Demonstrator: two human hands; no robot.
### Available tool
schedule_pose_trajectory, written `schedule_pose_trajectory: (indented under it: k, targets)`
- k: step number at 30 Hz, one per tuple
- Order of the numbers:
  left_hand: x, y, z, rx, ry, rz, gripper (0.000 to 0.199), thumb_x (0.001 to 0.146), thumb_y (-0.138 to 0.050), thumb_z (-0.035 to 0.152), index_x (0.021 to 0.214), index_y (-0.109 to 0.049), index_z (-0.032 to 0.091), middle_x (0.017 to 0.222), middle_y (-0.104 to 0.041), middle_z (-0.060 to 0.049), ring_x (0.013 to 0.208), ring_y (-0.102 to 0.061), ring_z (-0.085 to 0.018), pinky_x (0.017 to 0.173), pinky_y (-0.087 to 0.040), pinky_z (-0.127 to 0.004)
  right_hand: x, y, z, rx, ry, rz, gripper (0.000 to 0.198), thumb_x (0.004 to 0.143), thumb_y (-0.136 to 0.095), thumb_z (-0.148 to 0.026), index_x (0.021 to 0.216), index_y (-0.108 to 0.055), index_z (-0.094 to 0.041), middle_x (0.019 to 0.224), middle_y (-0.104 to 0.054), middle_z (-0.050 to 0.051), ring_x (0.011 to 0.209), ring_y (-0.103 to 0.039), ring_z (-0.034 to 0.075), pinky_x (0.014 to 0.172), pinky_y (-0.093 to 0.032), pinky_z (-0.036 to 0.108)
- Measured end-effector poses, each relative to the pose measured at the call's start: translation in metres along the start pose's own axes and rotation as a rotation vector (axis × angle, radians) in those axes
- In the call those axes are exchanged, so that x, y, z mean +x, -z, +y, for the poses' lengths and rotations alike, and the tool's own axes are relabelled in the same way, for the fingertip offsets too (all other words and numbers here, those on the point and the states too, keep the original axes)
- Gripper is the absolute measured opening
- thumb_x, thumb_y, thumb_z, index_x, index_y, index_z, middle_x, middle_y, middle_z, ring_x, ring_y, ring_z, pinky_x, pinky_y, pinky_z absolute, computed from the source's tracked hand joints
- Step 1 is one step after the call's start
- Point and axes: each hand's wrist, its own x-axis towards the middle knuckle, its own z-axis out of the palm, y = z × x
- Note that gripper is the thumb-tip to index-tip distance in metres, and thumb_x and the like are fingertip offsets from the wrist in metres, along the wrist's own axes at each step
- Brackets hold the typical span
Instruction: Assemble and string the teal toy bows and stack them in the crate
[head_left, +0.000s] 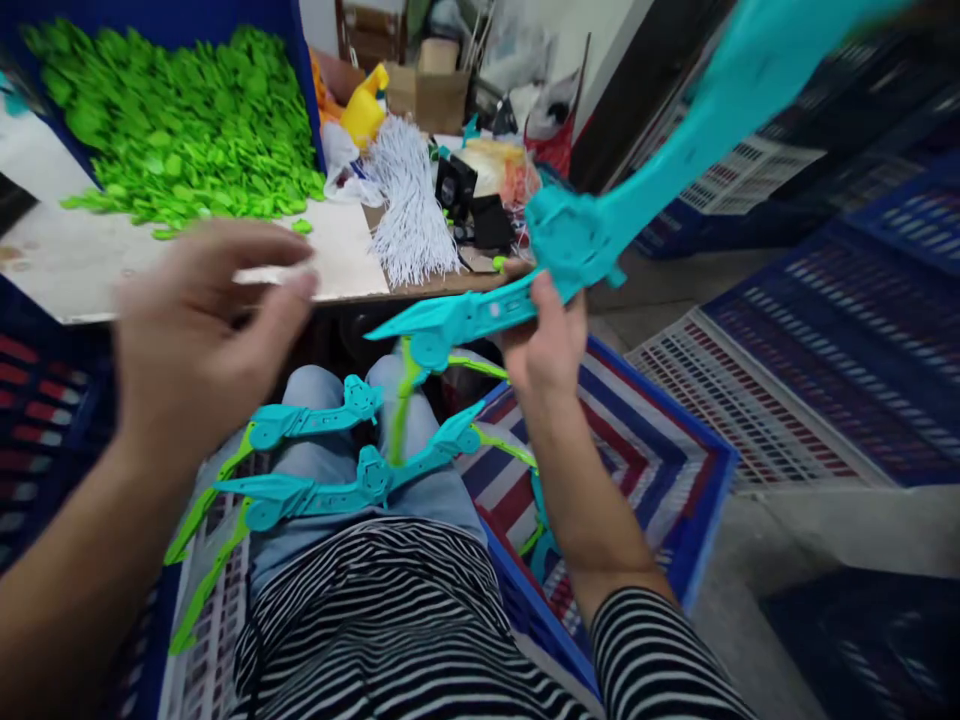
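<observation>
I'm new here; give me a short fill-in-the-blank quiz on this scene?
1. The right hand holds a plastic piece coloured ____.
2. The left hand holds ____.
3. Small pieces heaped in the blue bin are coloured ____.
4. The shirt has black and white ____.

Missing words: turquoise; nothing; green; stripes.

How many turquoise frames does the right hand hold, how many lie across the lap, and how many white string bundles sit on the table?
Turquoise frame in right hand: 1
Turquoise frames across lap: 2
White string bundle: 1
Total: 4
</observation>
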Motion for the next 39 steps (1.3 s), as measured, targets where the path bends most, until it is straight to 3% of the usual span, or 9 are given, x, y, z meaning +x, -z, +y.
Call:
schedule_pose_trajectory:
  k: [5, 9, 13, 16, 21, 25, 27, 32, 39]
  targets:
    - [-0.001, -0.052, 0.001, 0.136, -0.238, -0.236, 0.044, 0.085, -0.060, 0.040, 0.120, -0.054, 0.014, 0.118, -0.058, -0.011, 0.115, -0.052, -0.026, 0.097, -0.045, -0.044, -0.086, -0.054, 0.038, 0.269, -0.440, 0.030, 0.042, 0.074, -0.068, -0.047, 0.108, -0.052, -0.030, 0.104, -0.066, 0.000, 0.097, -0.062, 0.017, 0.080, -0.055, 0.035]
    - [-0.029, -0.091, -0.029, 0.259, 0.065, -0.645, 0.073, 0.078, -0.066, 0.049, 0.137, -0.041, 0.012, 0.109, -0.058, -0.015, 0.105, -0.056, -0.031, 0.087, -0.047, -0.043, -0.173, -0.076, 0.060, 0.363, -0.720, 0.023, 0.037, 0.074, -0.066, -0.049, 0.104, -0.056, -0.029, 0.099, -0.067, -0.001, 0.097, -0.062, 0.017, 0.081, -0.054, 0.034]
    - [-0.086, -0.102, -0.063, 0.136, 0.333, -0.860, 0.065, 0.079, -0.067, 0.040, 0.135, -0.045, 0.018, 0.111, -0.056, -0.013, 0.100, -0.059, -0.027, 0.086, -0.047, -0.036, -0.212, -0.042, 0.045, 0.146, -1.016, -0.618, 0.034, 0.077, -0.064, -0.049, 0.099, -0.065, -0.023, 0.090, -0.070, 0.003, 0.089, -0.065, 0.021, 0.077, -0.055, 0.035]
    - [-0.129, -0.097, -0.073, 0.061, 0.365, -0.974, 0.058, 0.080, -0.065, 0.034, 0.134, -0.047, 0.024, 0.112, -0.055, -0.010, 0.101, -0.059, -0.027, 0.087, -0.047, -0.037, -0.191, -0.010, 0.027, -0.168, -0.809, -1.139, 0.022, 0.081, -0.063, -0.038, 0.091, -0.072, -0.020, 0.086, -0.072, 0.004, 0.083, -0.066, 0.020, 0.079, -0.053, 0.033]
    - [-0.154, -0.085, -0.069, 0.007, 0.318, -1.044, 0.075, 0.076, -0.070, 0.038, 0.142, -0.036, 0.029, 0.125, -0.051, -0.013, 0.112, -0.053, -0.032, 0.092, -0.045, -0.044, -0.104, -0.007, 0.061, -0.644, -0.125, -0.992, 0.026, 0.089, -0.054, -0.031, 0.109, -0.067, -0.021, 0.108, -0.067, 0.009, 0.104, -0.059, 0.024, 0.095, -0.047, 0.042]
    - [-0.122, -0.087, -0.090, 0.107, 0.310, -0.701, 0.058, 0.085, -0.058, 0.033, 0.139, -0.039, 0.021, 0.126, -0.052, -0.014, 0.115, -0.050, -0.028, 0.097, -0.042, -0.042, -0.051, -0.034, 0.125, -0.885, 0.197, -1.009, 0.026, 0.087, -0.058, -0.028, 0.108, -0.067, -0.017, 0.108, -0.064, 0.014, 0.105, -0.054, 0.028, 0.093, -0.047, 0.047]
    - [-0.104, -0.098, -0.108, 0.298, 0.300, -0.674, 0.059, 0.083, -0.062, 0.032, 0.135, -0.042, 0.013, 0.125, -0.053, -0.018, 0.117, -0.048, -0.033, 0.097, -0.040, -0.046, -0.031, -0.057, 0.148, -0.918, 0.268, -1.004, 0.023, 0.088, -0.054, -0.025, 0.105, -0.068, -0.017, 0.104, -0.065, 0.012, 0.101, -0.053, 0.026, 0.090, -0.048, 0.043]
    - [-0.079, -0.128, -0.146, 0.471, 0.221, -0.961, 0.076, 0.075, -0.072, 0.028, 0.136, -0.036, 0.000, 0.113, -0.060, -0.022, 0.107, -0.055, -0.033, 0.090, -0.043, -0.043, 0.031, -0.136, 0.185, -1.096, 0.258, -0.947, 0.024, 0.089, -0.051, -0.020, 0.105, -0.069, -0.014, 0.108, -0.064, 0.012, 0.102, -0.050, 0.027, 0.095, -0.044, 0.040]
    - [-0.073, -0.141, -0.177, 0.575, -0.014, -0.862, 0.052, 0.089, -0.037, 0.009, 0.139, -0.033, -0.001, 0.109, -0.062, -0.021, 0.107, -0.056, -0.029, 0.105, -0.030, -0.048, 0.097, -0.230, 0.244, -1.318, 0.153, -0.840, 0.030, 0.089, -0.052, -0.027, 0.110, -0.065, -0.010, 0.119, -0.058, 0.016, 0.112, -0.045, 0.030, 0.093, -0.041, 0.040]
